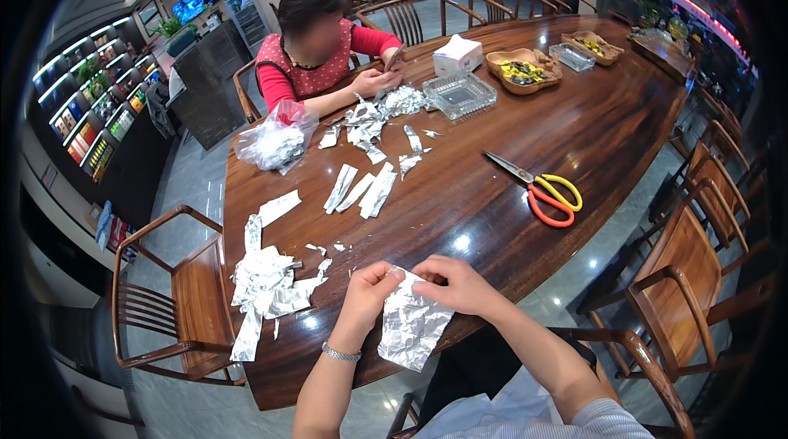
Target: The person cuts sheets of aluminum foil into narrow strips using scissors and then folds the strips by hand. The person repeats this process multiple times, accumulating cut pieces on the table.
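A crumpled sheet of aluminium foil (414, 325) hangs from my fingers at the table's near edge. My left hand (375, 286) pinches its upper left edge between thumb and fingers. Close beside it, my right hand (452, 284) grips the upper right edge the same way. To the left lies a pile of torn foil pieces (265, 279), with small foil scraps (320, 249) near it. Several foil strips (363, 191) lie flat farther up the table. Scissors (534, 186) with one red and one yellow handle rest on the right, their blades pointing away to the left.
Across the wooden table (443, 192), a seated person (320, 51) holds a phone (397, 57). Near them are a plastic bag of foil (277, 137), a foil heap (400, 100), a glass ashtray (460, 96), a tissue box (458, 56) and a wooden bowl (523, 71). Wooden chairs (197, 291) surround the table.
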`<state>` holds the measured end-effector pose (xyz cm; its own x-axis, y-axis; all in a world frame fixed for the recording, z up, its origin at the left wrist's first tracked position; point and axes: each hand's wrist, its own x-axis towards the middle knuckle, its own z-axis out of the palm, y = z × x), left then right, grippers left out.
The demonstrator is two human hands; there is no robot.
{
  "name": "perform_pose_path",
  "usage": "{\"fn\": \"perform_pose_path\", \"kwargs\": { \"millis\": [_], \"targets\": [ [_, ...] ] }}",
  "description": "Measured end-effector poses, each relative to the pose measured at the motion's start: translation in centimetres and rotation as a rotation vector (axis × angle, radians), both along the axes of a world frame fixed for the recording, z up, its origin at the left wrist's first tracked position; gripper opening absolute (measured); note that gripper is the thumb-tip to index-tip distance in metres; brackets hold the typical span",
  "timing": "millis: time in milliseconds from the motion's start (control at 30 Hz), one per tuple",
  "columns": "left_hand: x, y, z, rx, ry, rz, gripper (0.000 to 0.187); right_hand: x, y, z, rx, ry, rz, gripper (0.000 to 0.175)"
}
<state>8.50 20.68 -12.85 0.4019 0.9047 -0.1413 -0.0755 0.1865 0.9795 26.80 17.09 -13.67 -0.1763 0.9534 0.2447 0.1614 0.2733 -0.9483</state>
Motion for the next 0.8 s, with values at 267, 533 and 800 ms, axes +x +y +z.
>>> {"fn": "perform_pose_path", "kwargs": {
  "millis": [267, 533, 800],
  "targets": [
    [-0.1, -0.2, 0.2, 0.059, 0.006, 0.06, 0.011, 0.7, 0.0, -0.3, -0.309, 0.039, 0.012, 0.018],
    [-0.3, 0.6, -0.8, 0.007, -0.182, 0.189, 0.014, 3.9, -1.0, -1.2, -0.381, 0.203, 0.045, 0.012],
    [-0.9, 1.1, -0.9, 0.013, -0.278, 0.29, 0.011, 3.8, -1.8, -2.2, -0.336, 0.334, -0.111, 0.012]
  ]
}}
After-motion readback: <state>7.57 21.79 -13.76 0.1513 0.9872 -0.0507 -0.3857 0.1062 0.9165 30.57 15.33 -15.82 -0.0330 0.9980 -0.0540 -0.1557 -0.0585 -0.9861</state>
